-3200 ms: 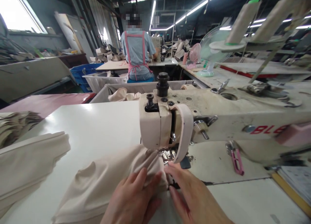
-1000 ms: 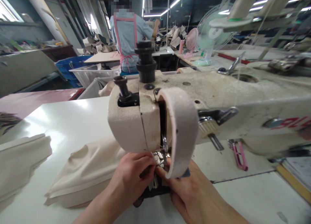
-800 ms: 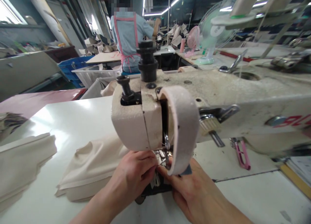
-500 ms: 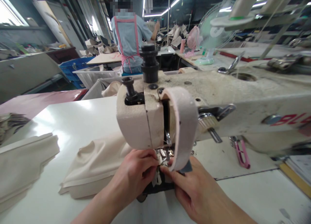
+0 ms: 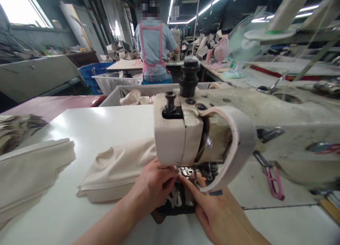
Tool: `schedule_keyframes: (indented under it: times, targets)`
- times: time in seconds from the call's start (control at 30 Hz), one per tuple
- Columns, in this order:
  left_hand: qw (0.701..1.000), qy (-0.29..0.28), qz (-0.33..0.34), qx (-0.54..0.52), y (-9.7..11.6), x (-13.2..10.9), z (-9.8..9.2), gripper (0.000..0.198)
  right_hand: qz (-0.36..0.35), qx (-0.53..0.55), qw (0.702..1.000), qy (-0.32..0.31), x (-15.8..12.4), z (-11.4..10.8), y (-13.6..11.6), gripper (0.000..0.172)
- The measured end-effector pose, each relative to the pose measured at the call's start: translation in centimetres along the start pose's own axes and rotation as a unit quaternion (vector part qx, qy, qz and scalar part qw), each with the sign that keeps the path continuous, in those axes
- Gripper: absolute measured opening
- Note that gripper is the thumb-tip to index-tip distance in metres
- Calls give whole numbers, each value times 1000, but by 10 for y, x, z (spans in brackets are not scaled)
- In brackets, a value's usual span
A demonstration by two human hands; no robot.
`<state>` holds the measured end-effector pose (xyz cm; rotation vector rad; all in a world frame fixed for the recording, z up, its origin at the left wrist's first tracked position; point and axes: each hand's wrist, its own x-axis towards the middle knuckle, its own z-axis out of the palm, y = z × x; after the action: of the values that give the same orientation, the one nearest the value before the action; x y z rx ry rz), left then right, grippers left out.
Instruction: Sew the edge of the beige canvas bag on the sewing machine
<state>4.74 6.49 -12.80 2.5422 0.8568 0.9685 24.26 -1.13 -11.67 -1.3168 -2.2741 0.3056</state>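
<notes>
Below the head of a sewing machine (image 5: 170, 142), my two hands meet close to the needle area. My left hand (image 5: 156, 181) is closed in a pinch on the edge of a beige fabric piece (image 5: 117, 167), which lies on the white table to its left and runs behind the hand. My right hand (image 5: 217, 209) rests palm down with its index finger stretched towards the left fingertips. A pale curved strap (image 5: 243, 138) on the machine head covers part of the right fingers. A worn metal plate (image 5: 180, 197) shows between the hands; the fabric at the needle is mostly hidden.
Another beige fabric piece (image 5: 32, 174) lies at the left, near a stack of cut pieces (image 5: 18, 130). Pink-handled snips (image 5: 275, 184) lie on the machine bed at right. Beyond the table stand a grey bin (image 5: 114, 96) and a co-worker (image 5: 152, 46), back turned.
My view has turned left, so the machine appears farther right. My right index finger now lies straighter beside the left fingertips. The co-worker's raised arm has come down.
</notes>
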Motion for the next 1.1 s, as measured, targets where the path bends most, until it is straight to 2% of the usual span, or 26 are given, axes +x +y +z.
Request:
schedule_keyframes:
  times: [0.1,0.27,0.4,0.57,0.7,0.87,1.1]
  targets:
    - [1000,-2,10,-2,1,3,-4,24,-9,9,1000,2,0,-1,1,71]
    - [999,-5,20,-25,6,9,-13,17,13,53,998,34,-6,-3,5,52]
    - [999,18,8,-42,6,8,-10,20,33,58,997,35,-8,-3,7,55]
    - [998,20,-5,-55,5,6,-7,17,1,6,1000,5,-3,-2,3,56]
    - [997,21,-14,-69,4,6,-9,16,-1,-31,1000,5,2,-1,1,60]
    - [995,45,-49,-76,7,7,-7,18,-3,-60,998,7,6,-6,0,57]
    - [994,39,-74,-70,12,6,-6,18,-17,-71,997,6,11,-10,0,54]
